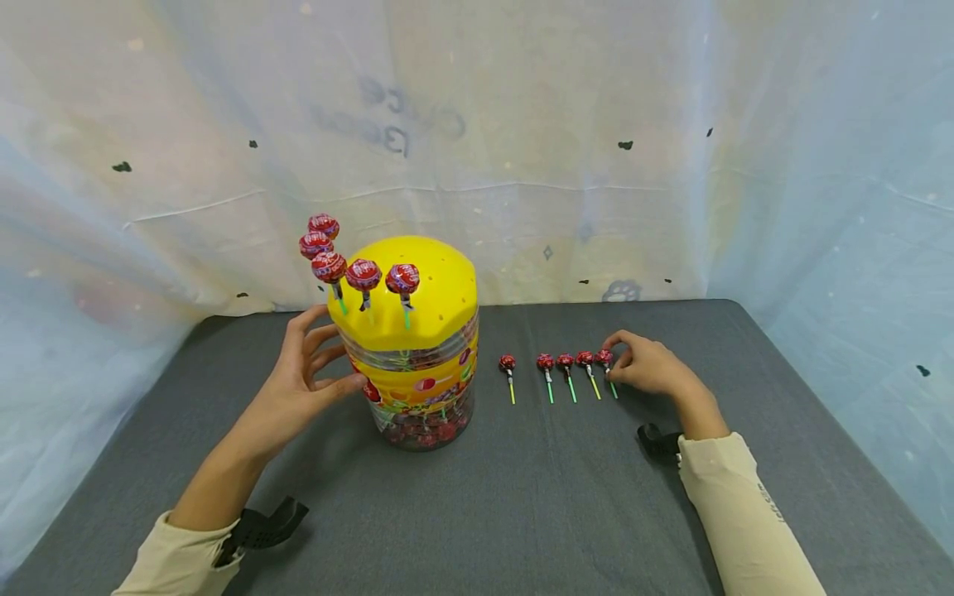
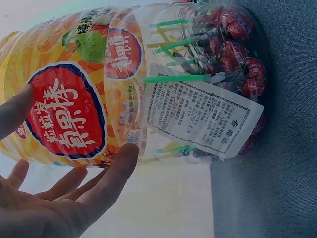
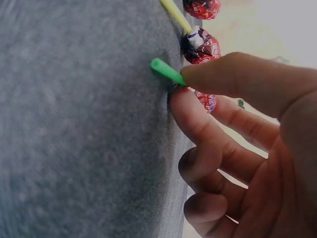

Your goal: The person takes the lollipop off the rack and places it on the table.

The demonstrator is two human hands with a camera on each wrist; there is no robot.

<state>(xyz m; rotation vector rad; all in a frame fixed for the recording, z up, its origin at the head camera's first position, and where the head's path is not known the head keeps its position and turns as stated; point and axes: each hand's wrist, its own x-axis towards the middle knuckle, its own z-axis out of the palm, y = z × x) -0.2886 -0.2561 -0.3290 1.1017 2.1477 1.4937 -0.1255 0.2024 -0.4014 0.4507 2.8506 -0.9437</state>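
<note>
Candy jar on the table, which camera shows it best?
Head view: it shows the jar upright, from yellow lid to base. The left wrist view shows its printed side and base close up, sideways; the right wrist view, none of it.

I am in a small curtained booth, more like a makeshift filming corner than a furnished room; whether a home, lab or workshop lies around it, I cannot tell. Pale, creased sheeting (image 1: 522,99) hangs along the far side, with a left panel (image 1: 60,356) and a right panel (image 1: 842,199) closing in my desk (image 1: 581,513). Faint reversed characters (image 1: 397,141) and a paw print (image 1: 622,290) mark the far sheeting. Plain dark grey fabric (image 1: 522,451) covers the desktop, and black brackets (image 1: 272,526) sit at my wrists.
</note>
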